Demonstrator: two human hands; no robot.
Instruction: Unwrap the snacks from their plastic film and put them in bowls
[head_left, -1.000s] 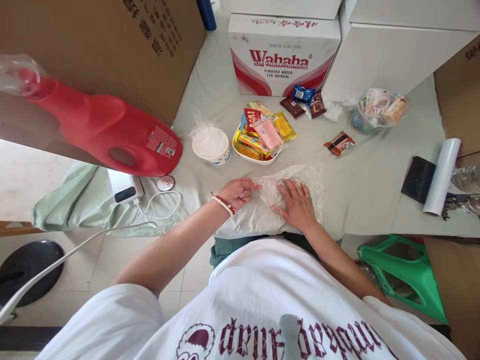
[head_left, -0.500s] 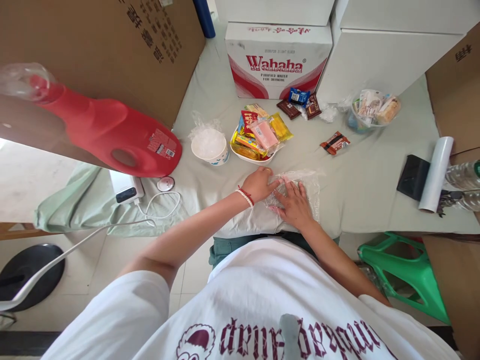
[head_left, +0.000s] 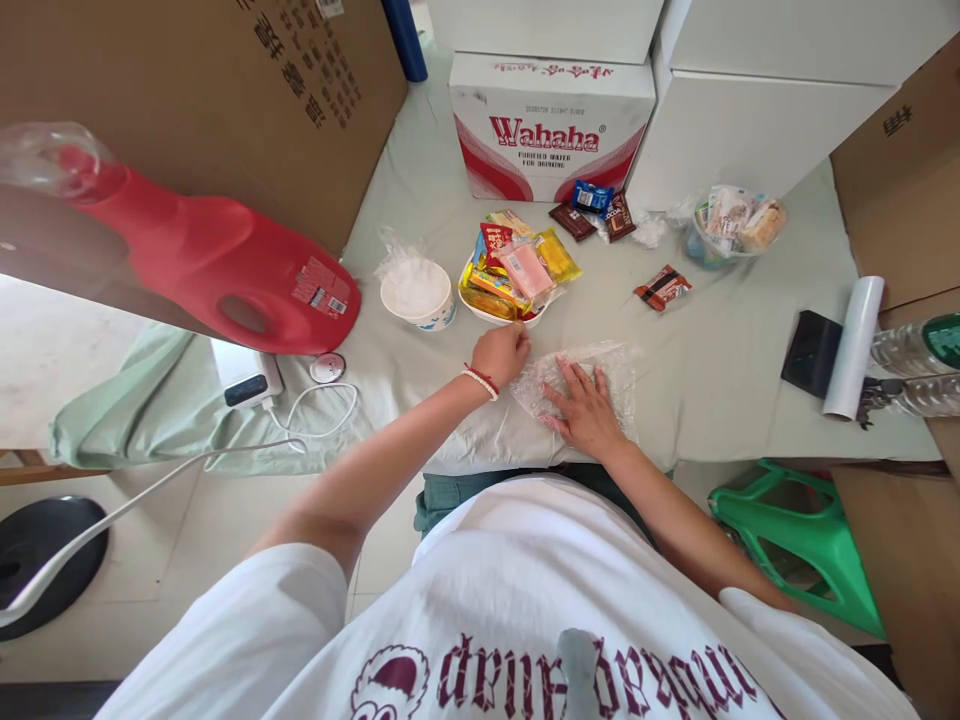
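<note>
Right hand (head_left: 589, 412) lies flat, fingers spread, on a clear plastic bag (head_left: 619, 368). Left hand (head_left: 501, 355), at the bag's ten o'clock, is curled; whether it grips anything is unclear.

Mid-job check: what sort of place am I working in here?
Probably a storeroom or makeshift packing corner: big cardboard boxes and a drinking-water carton stand round a cloth-covered table, with a bowl of wrapped snacks and a clear plastic bag under the right hand.

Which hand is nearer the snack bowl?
Left. The left hand sits just before the snack bowl; the right hand lies farther back, flat on the clear plastic bag.
</note>
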